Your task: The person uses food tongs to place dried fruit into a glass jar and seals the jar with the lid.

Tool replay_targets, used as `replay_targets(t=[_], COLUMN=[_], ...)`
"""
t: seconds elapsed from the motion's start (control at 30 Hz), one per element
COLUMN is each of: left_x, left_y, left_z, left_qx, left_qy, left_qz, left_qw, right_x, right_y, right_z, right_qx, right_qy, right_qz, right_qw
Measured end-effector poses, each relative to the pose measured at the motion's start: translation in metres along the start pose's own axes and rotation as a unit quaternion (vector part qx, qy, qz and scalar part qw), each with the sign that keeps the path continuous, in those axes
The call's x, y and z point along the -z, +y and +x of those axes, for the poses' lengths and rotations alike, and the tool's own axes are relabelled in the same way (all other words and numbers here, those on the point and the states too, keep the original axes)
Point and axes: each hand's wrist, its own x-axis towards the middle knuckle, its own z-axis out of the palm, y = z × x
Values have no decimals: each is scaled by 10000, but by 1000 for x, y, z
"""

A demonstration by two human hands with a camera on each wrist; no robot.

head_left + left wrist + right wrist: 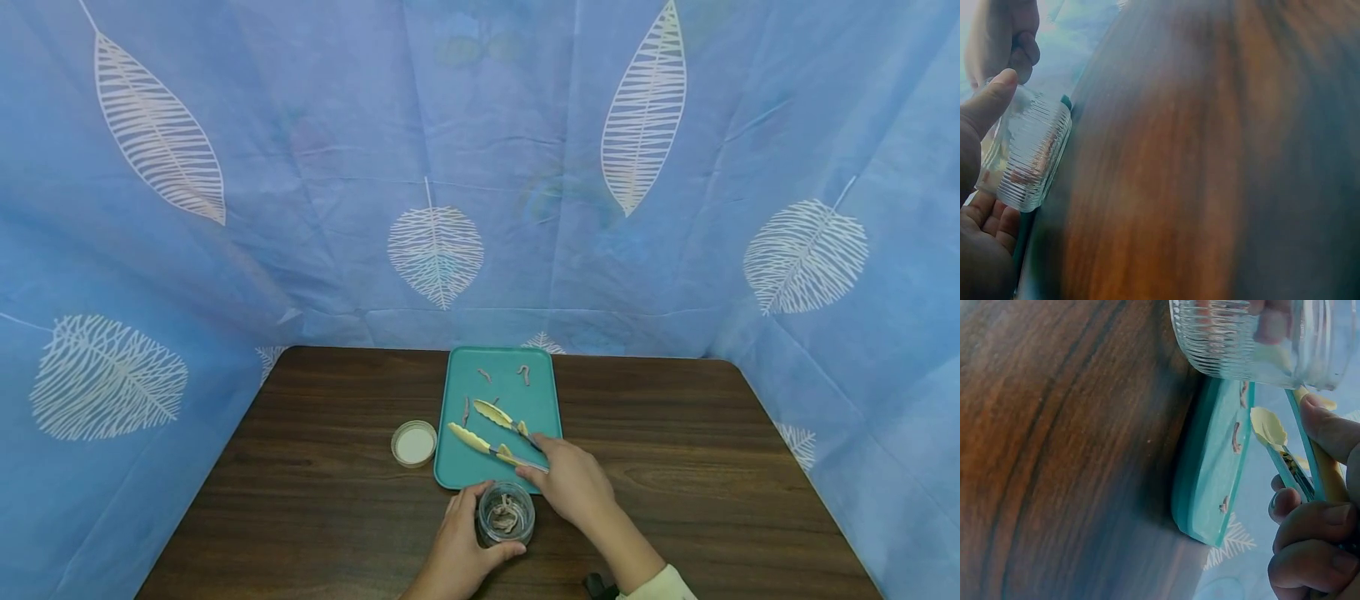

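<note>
My left hand holds a ribbed glass jar at the tray's near edge, thumb on one side and fingers on the other. Thin, worm-like brownish pieces lie inside it. In my right hand is a pair of tongs with yellow scalloped tips, their arms spread apart over the teal tray. Several worm-like pinkish pieces lie scattered on this tray. One piece is partly hidden by the upper tong tip. The right wrist view shows the thumb and curled fingers around the tongs.
A round lid with a white face lies just left of the tray. Everything stands on a dark wood-grain table. Blue cloth with white leaf prints hangs behind and at both sides. A small black object is by the right wrist.
</note>
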Motion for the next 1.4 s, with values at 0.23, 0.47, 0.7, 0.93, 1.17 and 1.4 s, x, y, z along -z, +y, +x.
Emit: replay_targets(t=[0.23, 0.47, 0.7, 0.93, 1.17, 1.4], left_x=[1, 2, 2, 2, 1, 1], left_y=[2, 3, 2, 4, 4, 3], left_z=[-2, -3, -2, -4, -4, -3], left_qx=[-10, -23, 44, -37, -67, -39], left_qy=[-30, -35, -82, -10, -8, 4], left_qz=[-61, -98, -99, -101, -72, -61], left_qw=[10000, 9999, 9999, 9999, 10000, 10000], right_x=[-6, -9, -7, -8, -7, -8], right_y=[-3, -5, -4, 0, 4, 8], right_z=[7, 8, 7, 4, 1, -4], right_qx=[-118, -210, -287, -342, -394, -416], right_qy=[-121, -102, -13, 64, 134, 221], right_qz=[-155, -252, -411, -437, -391, -204], right_qw=[9997, 9994, 9987, 9984, 9984, 9987])
